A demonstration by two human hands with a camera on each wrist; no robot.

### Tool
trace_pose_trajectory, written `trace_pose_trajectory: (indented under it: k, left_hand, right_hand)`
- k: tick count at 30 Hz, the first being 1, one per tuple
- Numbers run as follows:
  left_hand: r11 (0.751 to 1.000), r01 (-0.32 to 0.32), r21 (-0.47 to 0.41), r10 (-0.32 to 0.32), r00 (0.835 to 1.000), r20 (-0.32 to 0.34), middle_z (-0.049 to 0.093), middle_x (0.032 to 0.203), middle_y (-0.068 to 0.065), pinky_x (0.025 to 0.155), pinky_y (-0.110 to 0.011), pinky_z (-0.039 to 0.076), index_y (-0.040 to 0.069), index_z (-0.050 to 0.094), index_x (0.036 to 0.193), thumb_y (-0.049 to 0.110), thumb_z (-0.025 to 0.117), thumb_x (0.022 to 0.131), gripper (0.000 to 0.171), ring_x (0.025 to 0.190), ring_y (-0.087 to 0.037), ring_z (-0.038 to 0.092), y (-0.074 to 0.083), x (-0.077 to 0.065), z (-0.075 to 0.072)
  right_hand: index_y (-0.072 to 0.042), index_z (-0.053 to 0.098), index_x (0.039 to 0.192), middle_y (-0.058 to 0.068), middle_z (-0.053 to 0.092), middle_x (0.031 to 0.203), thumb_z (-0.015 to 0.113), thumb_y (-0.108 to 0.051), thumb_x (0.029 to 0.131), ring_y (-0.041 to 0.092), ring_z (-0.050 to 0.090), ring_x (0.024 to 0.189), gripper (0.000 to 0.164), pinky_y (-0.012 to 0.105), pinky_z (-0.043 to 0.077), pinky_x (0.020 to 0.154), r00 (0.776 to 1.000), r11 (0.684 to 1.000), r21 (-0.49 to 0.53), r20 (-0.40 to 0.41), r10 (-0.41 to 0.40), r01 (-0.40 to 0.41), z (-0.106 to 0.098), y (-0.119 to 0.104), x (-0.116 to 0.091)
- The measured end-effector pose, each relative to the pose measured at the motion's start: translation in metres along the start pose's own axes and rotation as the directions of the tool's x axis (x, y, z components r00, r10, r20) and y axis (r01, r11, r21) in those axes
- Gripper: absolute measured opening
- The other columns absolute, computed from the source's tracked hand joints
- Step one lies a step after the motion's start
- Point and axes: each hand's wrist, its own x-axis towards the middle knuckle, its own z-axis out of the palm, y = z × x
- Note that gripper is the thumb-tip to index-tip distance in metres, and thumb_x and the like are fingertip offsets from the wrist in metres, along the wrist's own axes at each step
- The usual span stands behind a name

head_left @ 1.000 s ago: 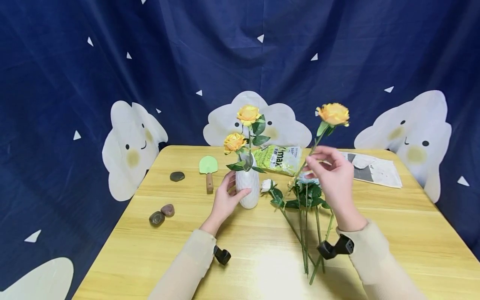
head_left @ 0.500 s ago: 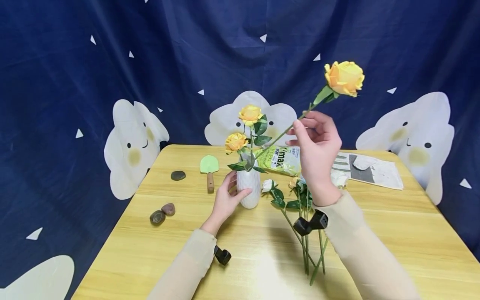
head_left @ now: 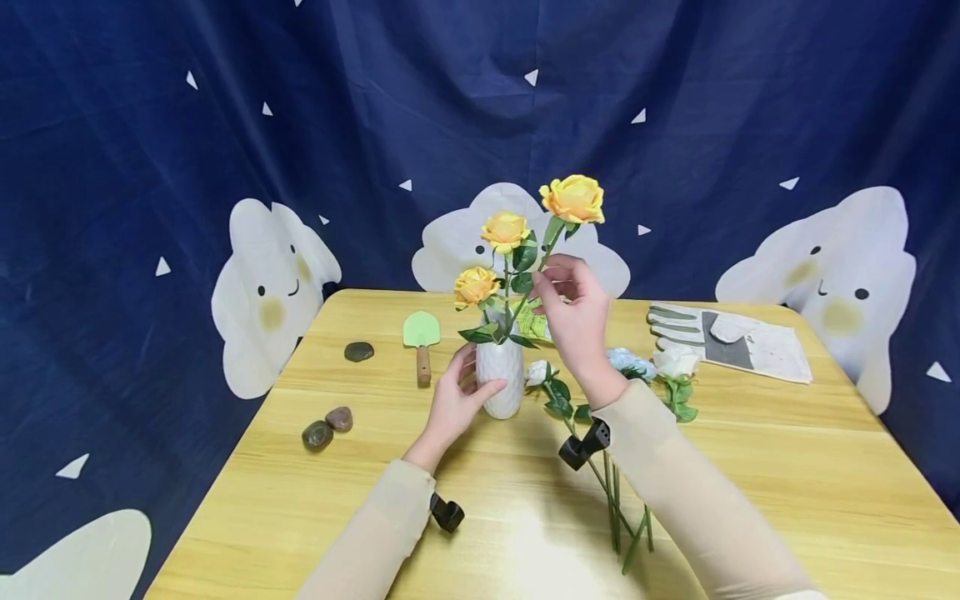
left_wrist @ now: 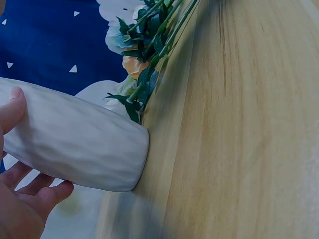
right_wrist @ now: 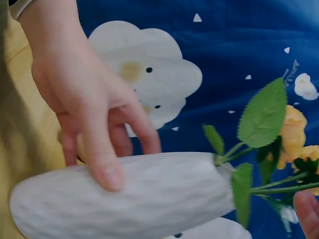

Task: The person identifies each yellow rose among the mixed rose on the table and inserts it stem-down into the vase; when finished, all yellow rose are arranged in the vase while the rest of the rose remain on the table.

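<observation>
The left hand (head_left: 453, 402) grips the white vase (head_left: 502, 382) from its left, upright on the desk (head_left: 360, 517), holding two yellow roses (head_left: 506, 232); the right hand (head_left: 579, 310) pinches the taller rose (head_left: 573, 200) by its stem, bloom above, stem slanting down-left to the vase's mouth.

vase (head_left: 509, 365), in left hand (head_left: 452, 407): dimpled, matt | table (head_left: 337, 525), below hand: glossy wood grain | stones (head_left: 317, 435), left of hand: smooth | backdrop (head_left: 465, 100), beyond hand: creased cloth
</observation>
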Motion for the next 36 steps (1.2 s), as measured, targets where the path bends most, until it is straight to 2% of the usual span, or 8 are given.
trace_pose_trajectory:
  k: [2,5,9,12,16,19,27,36]
  left_hand:
    - [1.000,-0.001,0.005,0.001,1.000,0.006,0.047,0.129,-0.025,0.090,-0.049,0.045,0.001,0.038,0.138,0.006,0.072,0.081,0.067,0.116,-0.039,0.048,0.009,-0.001,0.000]
    - [1.000,-0.005,0.000,0.005,1.000,0.009,0.047,0.128,-0.025,0.090,-0.050,0.045,0.001,0.038,0.138,0.006,0.072,0.081,0.066,0.115,-0.040,0.048,0.011,-0.002,0.000]
    - [1.000,-0.002,0.003,0.002,1.000,0.007,0.048,0.128,-0.025,0.090,-0.050,0.045,0.002,0.039,0.138,0.006,0.072,0.081,0.066,0.115,-0.039,0.048,0.011,-0.002,0.001]
    - [1.000,0.001,0.011,-0.001,1.000,0.006,0.048,0.129,-0.023,0.090,-0.048,0.046,0.002,0.039,0.137,0.007,0.072,0.081,0.066,0.115,-0.038,0.049,0.010,-0.002,0.001]
    - [1.000,-0.005,0.018,0.005,1.000,0.006,0.049,0.129,-0.023,0.089,-0.048,0.047,0.002,0.040,0.137,0.007,0.073,0.080,0.066,0.115,-0.037,0.050,0.010,-0.002,0.001]
    - [1.000,-0.009,0.023,0.009,1.000,0.003,0.049,0.128,-0.023,0.089,-0.047,0.046,0.002,0.040,0.136,0.006,0.073,0.080,0.065,0.115,-0.037,0.049,0.010,-0.002,0.002]
    - [0.999,0.005,0.049,-0.005,1.000,0.002,0.050,0.126,-0.022,0.092,-0.046,0.045,0.003,0.045,0.130,0.009,0.072,0.082,0.057,0.117,-0.036,0.048,0.012,-0.004,0.002]
    - [0.998,-0.001,0.060,0.002,1.000,-0.012,0.050,0.125,-0.022,0.091,-0.045,0.046,0.003,0.044,0.132,0.009,0.073,0.081,0.058,0.116,-0.035,0.049,0.010,-0.003,0.002]
  right_hand:
    - [0.010,0.056,0.103,0.022,0.061,0.085,0.060,0.002,0.088,0.039,0.061,0.070,0.018,0.040,0.055,0.053,0.999,0.999,-0.004,0.016,0.037,-0.037,0.002,-0.004,-0.003]
    - [0.015,0.054,0.103,0.029,0.060,0.088,0.058,0.005,0.088,0.049,0.058,0.074,0.019,0.048,0.053,0.056,0.996,0.996,0.008,0.029,0.088,-0.089,0.005,-0.011,-0.006]
    - [0.015,0.055,0.103,0.031,0.060,0.088,0.058,0.004,0.088,0.045,0.061,0.073,0.019,0.047,0.054,0.056,0.990,0.991,0.005,0.037,0.134,-0.135,0.006,0.004,-0.007]
    - [0.011,0.058,0.103,0.028,0.062,0.086,0.062,0.000,0.087,0.035,0.062,0.069,0.019,0.038,0.054,0.053,0.984,0.985,-0.017,0.046,0.172,-0.171,0.007,0.021,-0.007]
    - [0.005,0.062,0.100,0.023,0.064,0.082,0.066,-0.005,0.086,0.024,0.059,0.067,0.018,0.038,0.054,0.052,0.977,0.979,-0.065,0.078,0.196,-0.192,0.008,0.037,-0.007]
    - [0.003,0.063,0.098,0.020,0.065,0.081,0.066,-0.007,0.086,0.021,0.058,0.069,0.015,0.037,0.054,0.054,0.973,0.975,-0.106,0.105,0.205,-0.195,0.010,0.041,-0.005]
    - [0.001,0.068,0.091,0.012,0.066,0.084,0.066,-0.004,0.083,0.018,0.057,0.073,0.009,0.023,0.047,0.066,0.956,0.960,-0.221,0.197,0.217,-0.173,0.009,0.043,-0.005]
    - [0.000,0.069,0.091,0.012,0.066,0.086,0.068,-0.009,0.084,0.020,0.056,0.073,0.011,0.022,0.046,0.063,0.945,0.960,-0.196,0.220,0.242,-0.200,0.006,0.048,-0.005]
